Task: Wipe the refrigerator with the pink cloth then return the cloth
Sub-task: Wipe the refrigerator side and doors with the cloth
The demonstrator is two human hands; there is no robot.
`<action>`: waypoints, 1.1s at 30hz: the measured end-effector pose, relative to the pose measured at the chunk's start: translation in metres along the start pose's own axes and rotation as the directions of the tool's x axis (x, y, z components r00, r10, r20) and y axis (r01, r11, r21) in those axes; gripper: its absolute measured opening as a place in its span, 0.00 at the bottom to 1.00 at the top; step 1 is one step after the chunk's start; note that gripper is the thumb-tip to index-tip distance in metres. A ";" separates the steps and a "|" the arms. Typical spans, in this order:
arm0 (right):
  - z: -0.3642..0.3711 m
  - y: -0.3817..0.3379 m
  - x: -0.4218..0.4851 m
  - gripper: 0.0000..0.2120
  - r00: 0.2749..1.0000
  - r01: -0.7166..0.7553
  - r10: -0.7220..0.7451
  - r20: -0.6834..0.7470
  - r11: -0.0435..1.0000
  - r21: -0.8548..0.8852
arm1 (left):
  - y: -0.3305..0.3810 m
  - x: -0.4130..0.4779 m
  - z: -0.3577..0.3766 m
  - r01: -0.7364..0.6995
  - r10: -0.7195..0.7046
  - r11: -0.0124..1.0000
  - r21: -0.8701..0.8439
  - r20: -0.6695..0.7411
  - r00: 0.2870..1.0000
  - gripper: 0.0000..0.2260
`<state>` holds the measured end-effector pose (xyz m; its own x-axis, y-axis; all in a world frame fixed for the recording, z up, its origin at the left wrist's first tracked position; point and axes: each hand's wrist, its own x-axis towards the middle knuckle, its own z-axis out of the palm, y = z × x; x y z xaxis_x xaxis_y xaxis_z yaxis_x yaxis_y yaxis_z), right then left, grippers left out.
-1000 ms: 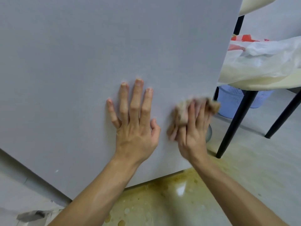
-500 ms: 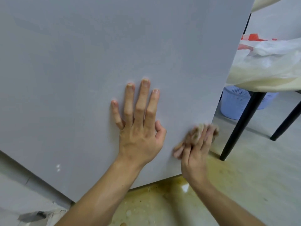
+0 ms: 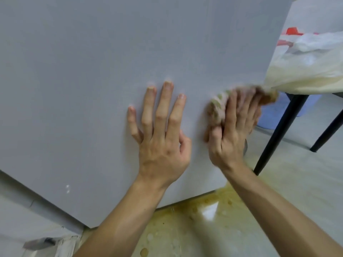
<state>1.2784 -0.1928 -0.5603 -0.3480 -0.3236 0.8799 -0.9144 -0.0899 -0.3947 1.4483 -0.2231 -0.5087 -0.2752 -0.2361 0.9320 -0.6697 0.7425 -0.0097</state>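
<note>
My right hand [image 3: 232, 134] has swept the pink cloth [image 3: 216, 106] back up the refrigerator [image 3: 111, 52] panel along its right edge. Half a second ago it was low, its fingertips no higher than the thumb of my left hand [image 3: 163, 141]; now they reach about level with that hand's fingertips, slightly higher than a second ago. The cloth's far end pokes past the panel's edge again, blurred

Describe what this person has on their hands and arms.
Nothing is worn. The left hand and right hand are bare: no gloves, rings or watch. The left forearm and right forearm are bare to the frame's edge, no sleeves or wristbands. The left fingernails look short.
</note>
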 end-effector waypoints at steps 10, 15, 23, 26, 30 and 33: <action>0.056 0.005 -0.162 0.34 0.967 0.184 -0.159 0.197 0.976 -0.114 | -0.076 -0.077 -0.021 -0.142 0.117 0.982 0.126 0.190 0.975 0.31; 0.054 0.023 -0.182 0.42 0.928 0.301 -0.242 0.284 0.935 -0.186 | -0.086 -0.095 -0.025 -0.133 0.098 0.979 0.151 0.220 0.971 0.32; 0.035 -0.045 -0.046 0.34 0.968 0.236 -0.234 0.085 0.972 -0.006 | -0.092 -0.094 -0.030 -0.107 0.078 0.984 0.145 0.191 0.978 0.31; 0.037 -0.084 0.015 0.31 0.987 0.119 -0.118 -0.110 0.993 0.004 | -0.090 -0.087 -0.029 -0.044 0.024 0.990 0.132 0.153 0.988 0.31; 0.058 -0.086 -0.030 0.29 0.973 0.207 -0.208 -0.100 0.978 -0.018 | -0.095 -0.082 -0.032 -0.021 0.004 0.989 0.144 0.121 0.993 0.33; 0.073 -0.056 -0.124 0.32 0.908 0.396 -0.373 0.192 0.913 -0.100 | -0.102 -0.084 -0.039 -0.010 -0.012 0.989 0.148 0.146 0.989 0.37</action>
<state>1.3878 -0.2168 -0.6664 0.0650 -0.4408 0.8953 -0.9931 -0.1161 0.0149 1.5663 -0.2542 -0.5715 -0.3648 -0.3339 0.8691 -0.7616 0.6440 -0.0723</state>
